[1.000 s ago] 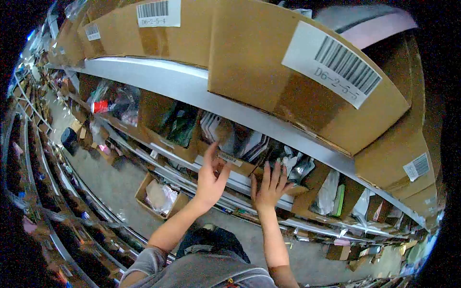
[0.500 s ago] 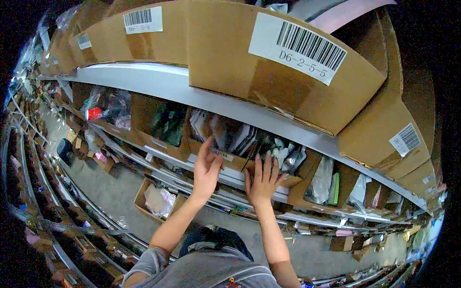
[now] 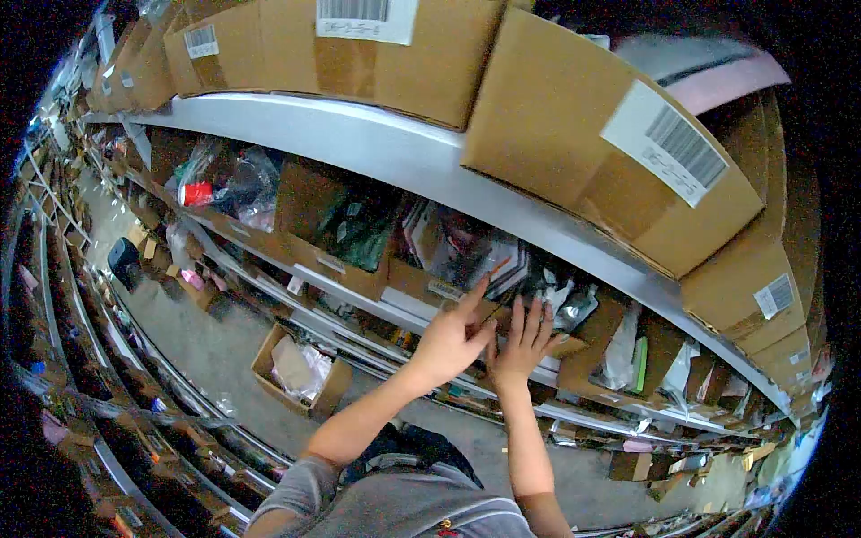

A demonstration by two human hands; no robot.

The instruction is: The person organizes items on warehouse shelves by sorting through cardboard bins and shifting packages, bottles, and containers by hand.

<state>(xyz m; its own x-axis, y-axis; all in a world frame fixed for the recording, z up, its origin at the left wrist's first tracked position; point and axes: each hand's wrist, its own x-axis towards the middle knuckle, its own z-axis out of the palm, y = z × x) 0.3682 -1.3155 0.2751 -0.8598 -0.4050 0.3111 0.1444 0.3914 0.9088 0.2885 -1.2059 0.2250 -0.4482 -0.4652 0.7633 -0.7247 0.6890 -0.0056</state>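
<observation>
In the head view, my left hand [image 3: 451, 342] is in front of a carton of upright packets [image 3: 466, 247] in clear wrap. Its index finger points toward the packets' right end, and the other fingers are partly curled with nothing visible in them. Beside it, my right hand [image 3: 522, 348] has its fingers stretched out over the front edge of the neighbouring carton [image 3: 567, 345]. That carton holds silvery plastic-wrapped items [image 3: 572, 303], just beyond my fingertips. Whether the right fingers press on the carton or only rest there is hard to tell.
A grey shelf beam [image 3: 359, 134] runs above my hands, with a barcoded cardboard box [image 3: 556, 134] on it. To the left stands a carton of dark green packets [image 3: 359, 235]. An open carton [image 3: 334, 386] sits on the floor, and more shelving [image 3: 99, 377] lines the left side.
My view has shifted, so the shelf boxes appear farther right. My left hand has moved right along the packets, closer to my right hand, which stays at the carton's front edge.
</observation>
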